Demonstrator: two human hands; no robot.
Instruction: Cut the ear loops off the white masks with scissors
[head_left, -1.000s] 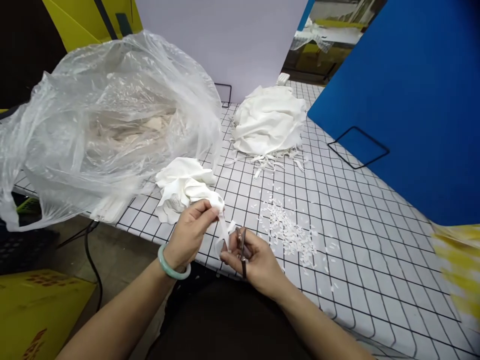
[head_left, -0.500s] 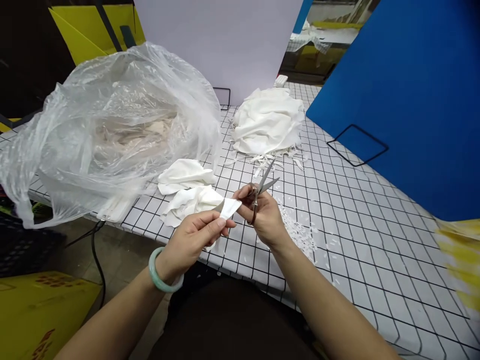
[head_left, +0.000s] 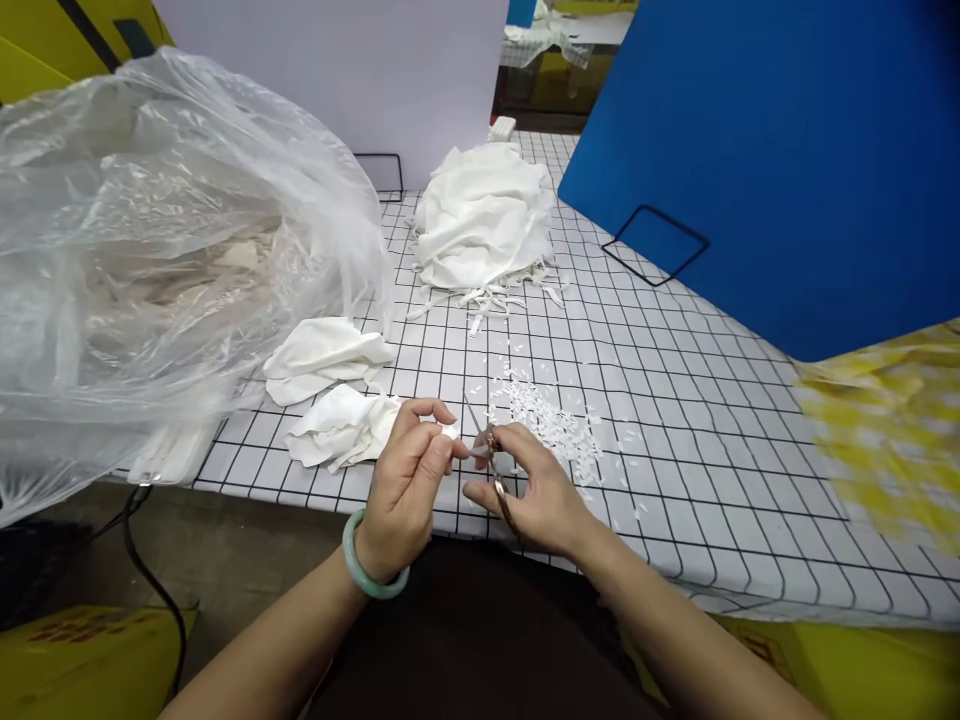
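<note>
My left hand (head_left: 411, 483), with a pale green bangle on its wrist, pinches a small end of white fabric (head_left: 450, 432). Close beside it on the right, my right hand (head_left: 531, 487) holds metal scissors (head_left: 491, 450) by the handles, the blades at the fabric end. Part of the fabric is hidden behind my fingers. Two crumpled white cloth pieces lie left of my hands, the nearer (head_left: 337, 425) in front of the farther (head_left: 322, 357). Many tiny white snippets (head_left: 551, 425) are scattered behind and right of the scissors.
A large clear plastic bag (head_left: 187, 230) fills the left. A pile of white cloth (head_left: 484, 215) with thin strips lies at the back of the checked table (head_left: 720, 470). A blue panel (head_left: 765, 170) and yellow checked cloth (head_left: 885, 430) are at the right.
The view has shifted right. My left hand has turned more upright, and the scissors have swung from pointing up and away to the fabric end between my hands.
</note>
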